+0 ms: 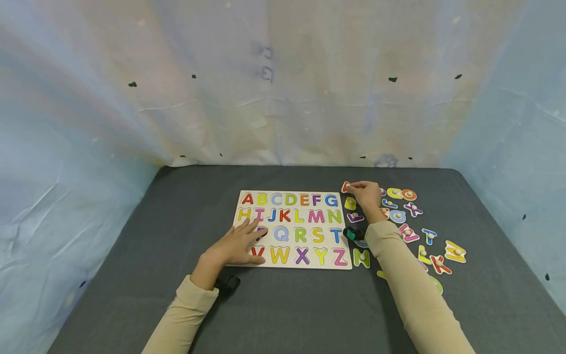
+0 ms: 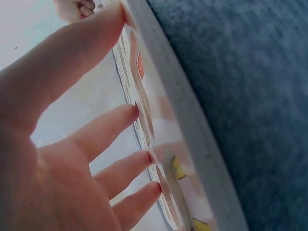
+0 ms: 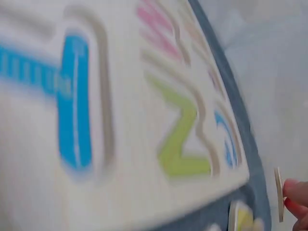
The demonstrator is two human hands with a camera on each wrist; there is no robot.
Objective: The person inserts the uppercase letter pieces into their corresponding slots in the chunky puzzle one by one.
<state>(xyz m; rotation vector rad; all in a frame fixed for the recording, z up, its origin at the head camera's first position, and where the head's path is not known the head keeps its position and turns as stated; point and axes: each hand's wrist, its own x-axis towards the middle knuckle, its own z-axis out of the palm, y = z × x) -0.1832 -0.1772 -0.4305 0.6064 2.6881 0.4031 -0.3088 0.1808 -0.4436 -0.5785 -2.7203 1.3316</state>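
A wooden alphabet puzzle board (image 1: 292, 246) with coloured letter recesses lies on the dark table. My left hand (image 1: 235, 247) rests spread on its left side, over part of the lower rows. In the left wrist view the thumb (image 2: 72, 57) touches the board's edge and the fingertips meet its face. Beyond the board's top right corner, my right hand (image 1: 368, 197) pinches a red letter piece (image 1: 345, 187), which looks like an A. The right wrist view catches that piece edge-on (image 3: 279, 195), its red knob between the fingers.
Loose knobbed letter pieces are scattered right of the board, including a green piece (image 1: 361, 258), a blue T (image 1: 429, 236), a red K (image 1: 440, 265) and a yellow piece (image 1: 455, 251). My right forearm (image 1: 411, 280) covers some. Cloth walls (image 1: 283, 123) surround the table.
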